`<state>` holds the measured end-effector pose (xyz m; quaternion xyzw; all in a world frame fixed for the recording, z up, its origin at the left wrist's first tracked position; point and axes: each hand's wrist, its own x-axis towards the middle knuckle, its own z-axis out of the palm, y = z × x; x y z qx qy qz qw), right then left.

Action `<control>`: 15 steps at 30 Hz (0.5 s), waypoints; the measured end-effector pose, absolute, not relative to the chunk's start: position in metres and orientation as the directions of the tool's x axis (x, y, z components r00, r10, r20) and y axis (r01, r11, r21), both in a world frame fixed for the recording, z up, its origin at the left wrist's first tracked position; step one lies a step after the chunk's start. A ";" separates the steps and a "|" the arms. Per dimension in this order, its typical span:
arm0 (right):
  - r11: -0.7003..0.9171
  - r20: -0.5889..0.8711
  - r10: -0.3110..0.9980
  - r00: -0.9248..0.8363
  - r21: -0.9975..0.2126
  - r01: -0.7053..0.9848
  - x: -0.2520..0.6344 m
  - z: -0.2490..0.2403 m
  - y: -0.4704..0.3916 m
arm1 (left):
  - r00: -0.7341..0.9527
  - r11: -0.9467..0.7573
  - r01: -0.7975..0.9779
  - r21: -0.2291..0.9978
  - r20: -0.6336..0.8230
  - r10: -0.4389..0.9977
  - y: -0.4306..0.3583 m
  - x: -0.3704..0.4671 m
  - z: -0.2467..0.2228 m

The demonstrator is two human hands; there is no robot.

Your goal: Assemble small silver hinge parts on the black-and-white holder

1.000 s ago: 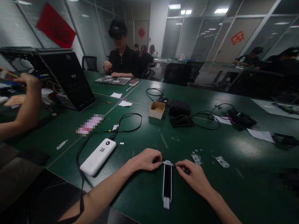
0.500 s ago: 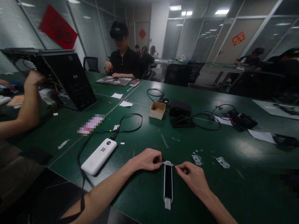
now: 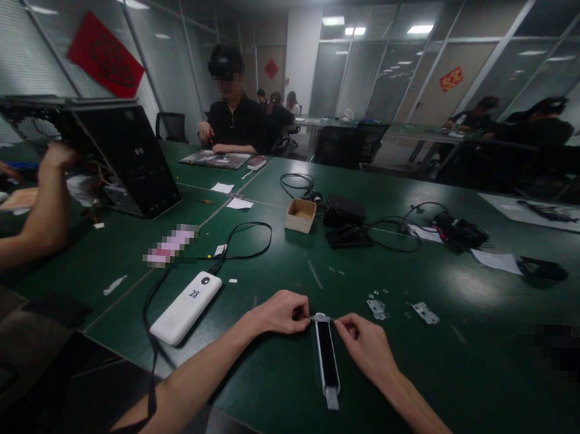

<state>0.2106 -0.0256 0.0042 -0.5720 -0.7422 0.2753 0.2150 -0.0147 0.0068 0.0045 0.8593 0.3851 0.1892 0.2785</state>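
A long, narrow piece (image 3: pixel 328 357) with a dark middle and a pale rim lies on the green table in front of me. A light metal tab (image 3: pixel 332 398) sticks out of its near end. Across its far end runs a small metal crosspiece (image 3: pixel 322 318). My left hand (image 3: pixel 284 310) pinches the left end of that crosspiece, and the fingertips of my right hand (image 3: pixel 367 343) pinch the right end. To the right of my hands lie two small metal brackets, one nearer (image 3: pixel 377 308) and one farther right (image 3: pixel 425 313), with several small rings beside them.
Left of my arm lies a white power bank (image 3: pixel 186 309) marked 28, with a black cable. Farther off stand a small open box (image 3: pixel 300 216) and a black device (image 3: pixel 344 212). A co-worker's arm (image 3: pixel 39 221) reaches into a computer case (image 3: pixel 131 161); another person sits across.
The near end of the long piece has swung slightly to the right, so it lies more slanted. Both hands keep their pinch at its far end. The view has shifted a little.
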 end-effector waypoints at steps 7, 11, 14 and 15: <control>0.315 0.054 0.933 -0.356 -0.604 0.732 0.219 0.005 -0.018 | 0.636 -0.566 0.533 0.629 0.143 0.758 0.010 -0.016 0.000; 0.355 0.072 0.912 -0.404 -0.632 0.689 0.225 0.001 -0.014 | 0.639 -0.566 0.525 0.635 0.146 0.755 0.010 -0.015 0.002; 0.363 0.082 0.909 -0.410 -0.640 0.677 0.226 0.000 -0.013 | 0.635 -0.568 0.522 0.636 0.155 0.757 0.009 -0.015 0.002; 0.368 0.092 0.909 -0.407 -0.639 0.676 0.226 0.000 -0.013 | 0.632 -0.568 0.522 0.636 0.158 0.758 0.009 -0.015 0.002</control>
